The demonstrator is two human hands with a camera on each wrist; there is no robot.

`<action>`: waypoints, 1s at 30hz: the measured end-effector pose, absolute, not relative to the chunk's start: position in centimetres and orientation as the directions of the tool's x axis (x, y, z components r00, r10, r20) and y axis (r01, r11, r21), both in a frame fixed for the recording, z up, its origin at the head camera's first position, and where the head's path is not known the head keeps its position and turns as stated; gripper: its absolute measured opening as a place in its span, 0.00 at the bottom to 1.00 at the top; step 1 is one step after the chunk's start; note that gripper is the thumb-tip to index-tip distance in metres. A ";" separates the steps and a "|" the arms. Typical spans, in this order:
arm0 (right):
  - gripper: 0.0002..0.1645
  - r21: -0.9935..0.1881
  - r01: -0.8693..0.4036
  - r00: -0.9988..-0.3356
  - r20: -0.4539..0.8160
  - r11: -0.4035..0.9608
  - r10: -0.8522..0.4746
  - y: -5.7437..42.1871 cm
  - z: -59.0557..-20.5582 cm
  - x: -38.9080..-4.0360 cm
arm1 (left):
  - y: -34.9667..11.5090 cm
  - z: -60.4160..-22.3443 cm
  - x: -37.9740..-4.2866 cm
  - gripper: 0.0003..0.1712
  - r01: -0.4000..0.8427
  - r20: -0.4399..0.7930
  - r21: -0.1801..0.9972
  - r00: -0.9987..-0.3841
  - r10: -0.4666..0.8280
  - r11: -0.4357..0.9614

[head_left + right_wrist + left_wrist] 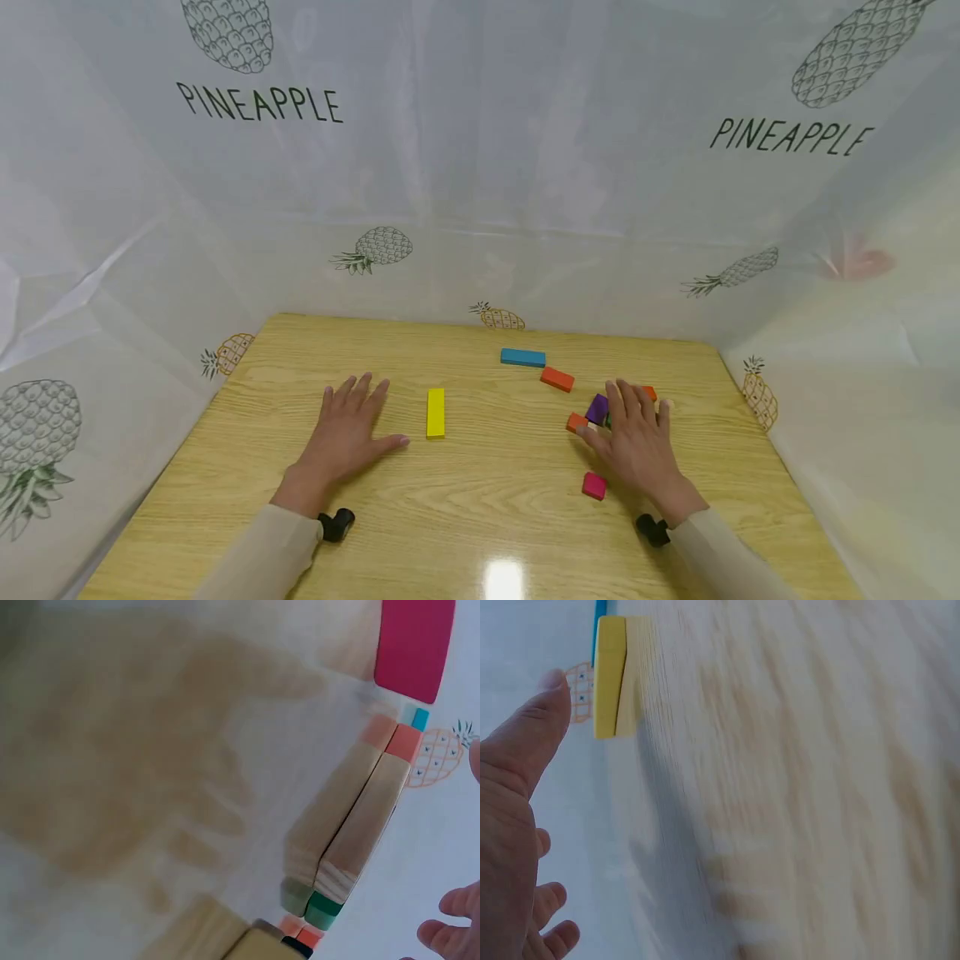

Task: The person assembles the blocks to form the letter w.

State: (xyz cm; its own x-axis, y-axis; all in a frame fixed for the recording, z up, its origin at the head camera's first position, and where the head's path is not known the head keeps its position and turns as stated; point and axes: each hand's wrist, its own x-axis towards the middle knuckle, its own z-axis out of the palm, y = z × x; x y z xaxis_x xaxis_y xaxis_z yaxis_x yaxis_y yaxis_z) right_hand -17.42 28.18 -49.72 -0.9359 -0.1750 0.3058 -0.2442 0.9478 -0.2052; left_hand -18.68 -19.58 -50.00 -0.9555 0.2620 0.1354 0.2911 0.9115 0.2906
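Sitting just right of the left hand's thumb tip, near the middle of the head view, is the yellow block, and that gap is the bit I'd watch. Its long axis runs pretty much up and down the frame, while the thumb sticks out sideways at its lower half, so thumb and block are roughly crosswise. They're not touching: the left wrist view has clear space between them, with the block at upper left. Left is easily the nearer hand.

Right hand is over at center right of the head view, above a loose cluster: purple block, orange block, plus a wood-colored block and a green block that show better from the right wrist. Pink block is below the thumb, blue block farther up the frame, red-orange block just off its lower right end.

Pose-wise, both hands are backs up, fingers spread and pointing up the frame, grasping nothing. Can't really tell how high the right one is, but its fingers look apart from the blocks.
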 end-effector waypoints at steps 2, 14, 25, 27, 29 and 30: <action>0.54 -0.212 -0.247 -0.932 0.319 0.946 -0.171 28.1 -49.6 -17.9 | -19.1 -50.1 -18.9 0.59 0.310 0.158 0.298 -0.949 0.274 0.903; 0.38 -0.113 -0.290 -0.925 0.286 0.950 -0.249 25.9 -47.9 -22.7 | -15.6 -50.0 -21.2 0.60 0.369 0.124 0.292 -0.929 0.348 0.882; 0.37 -0.019 -0.356 -0.925 0.147 0.934 -0.350 24.2 -48.1 -26.2 | -14.2 -50.5 -22.2 0.62 0.404 0.041 0.280 -0.911 0.410 0.871; 0.37 -0.030 -0.359 -0.927 0.124 0.933 -0.353 24.1 -48.2 -26.5 | -14.1 -50.4 -22.2 0.62 0.403 0.035 0.280 -0.911 0.410 0.871; 0.37 -0.034 -0.357 -0.930 0.103 0.933 -0.353 23.9 -48.2 -26.7 | -14.0 -50.4 -22.3 0.62 0.399 0.024 0.280 -0.912 0.409 0.873; 0.36 -0.034 -0.357 -0.931 0.096 0.934 -0.352 23.9 -48.2 -26.7 | -14.0 -50.3 -22.3 0.61 0.397 0.017 0.281 -0.912 0.409 0.874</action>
State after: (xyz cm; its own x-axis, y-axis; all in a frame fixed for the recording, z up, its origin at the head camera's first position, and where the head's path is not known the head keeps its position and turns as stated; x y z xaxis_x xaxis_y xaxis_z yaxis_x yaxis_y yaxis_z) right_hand -26.73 23.86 -48.21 -0.9310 -0.3521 0.0960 -0.3566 0.9336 -0.0340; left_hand -22.34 -13.98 -50.35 -0.9124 0.4090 0.0167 0.3969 0.8738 0.2809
